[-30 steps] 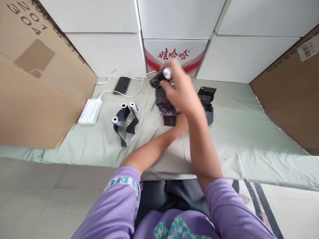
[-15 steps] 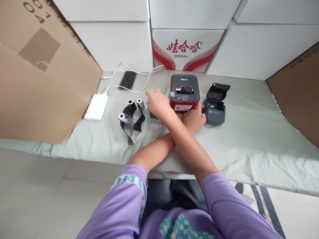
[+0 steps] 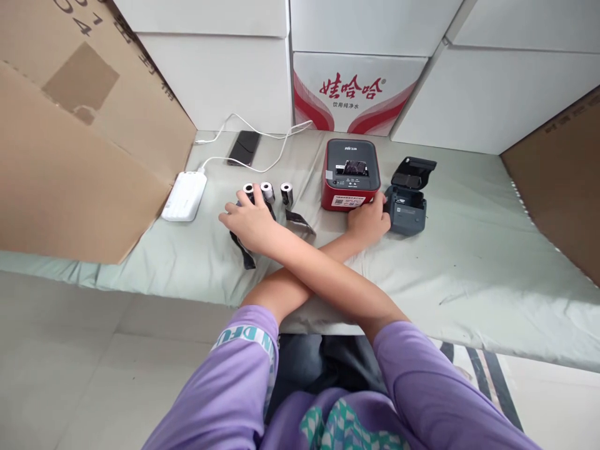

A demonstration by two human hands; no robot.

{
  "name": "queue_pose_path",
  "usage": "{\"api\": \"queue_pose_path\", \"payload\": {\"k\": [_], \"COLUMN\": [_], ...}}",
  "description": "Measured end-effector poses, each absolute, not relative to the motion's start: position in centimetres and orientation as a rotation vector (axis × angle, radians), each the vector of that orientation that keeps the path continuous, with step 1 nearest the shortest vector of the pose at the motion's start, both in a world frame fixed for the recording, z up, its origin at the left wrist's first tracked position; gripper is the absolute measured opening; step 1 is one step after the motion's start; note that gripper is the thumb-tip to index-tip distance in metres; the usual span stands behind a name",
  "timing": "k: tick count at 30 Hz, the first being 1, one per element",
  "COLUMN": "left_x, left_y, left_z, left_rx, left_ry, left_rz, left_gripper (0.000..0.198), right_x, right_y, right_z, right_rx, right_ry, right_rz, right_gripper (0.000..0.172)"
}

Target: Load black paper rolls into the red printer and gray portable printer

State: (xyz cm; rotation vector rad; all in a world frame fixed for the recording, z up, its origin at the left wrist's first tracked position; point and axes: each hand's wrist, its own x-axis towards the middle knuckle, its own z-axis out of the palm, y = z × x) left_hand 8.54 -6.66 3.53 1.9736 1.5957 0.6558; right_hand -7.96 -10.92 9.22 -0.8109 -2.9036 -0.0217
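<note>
My arms are crossed. My right hand (image 3: 250, 226) is on the left, fingers spread over the small rolls of dark-printed paper, and hides part of them. Beyond its fingertips stand a paper roll (image 3: 248, 188) and a second roll (image 3: 267, 189). A third roll (image 3: 286, 192) stands to their right, its dark strip trailing on the cloth. My left hand (image 3: 368, 222) is curled between the red-and-black printer (image 3: 351, 164) and the small dark printer (image 3: 407, 211), whose lid is up. Its fingertips are at the small printer's left side; anything inside the fingers is hidden.
A white power bank (image 3: 184, 196) with a white cable (image 3: 262, 170) lies on the left, near a black phone (image 3: 244, 148). Cardboard panels (image 3: 94, 162) flank the cloth-covered surface (image 3: 473, 262). White boxes (image 3: 225, 75) form the back wall.
My right hand has moved left, from beside the red printer to over the rolls. A third roll, hidden by that hand before, now stands uncovered. My left hand keeps its place.
</note>
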Motion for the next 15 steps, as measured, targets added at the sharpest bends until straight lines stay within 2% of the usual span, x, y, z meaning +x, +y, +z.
{"api": "queue_pose_path", "payload": {"k": [2, 5, 11, 15], "left_x": [8.6, 8.6, 8.4, 8.3], "left_y": [-6.7, -6.6, -6.8, -7.1], "left_z": [3.5, 3.4, 3.5, 4.0], "left_rx": [1.985, 1.990, 1.999, 1.969], "left_ry": [1.603, 1.604, 1.600, 1.616], "left_rz": [0.669, 0.673, 0.675, 0.645], "left_gripper": [0.040, 0.039, 0.038, 0.038], "right_x": [-7.9, -7.5, -5.2, -2.7], "right_y": [-10.7, -10.2, -9.3, -8.3], "right_z": [8.9, 9.3, 12.4, 14.3], "right_rx": [-0.757, -0.645, -0.337, -0.181], "right_ry": [-2.826, -2.692, -2.181, -1.786], "right_rz": [-0.039, 0.094, 1.022, 1.399], "right_gripper": [0.050, 0.062, 0.062, 0.064]}}
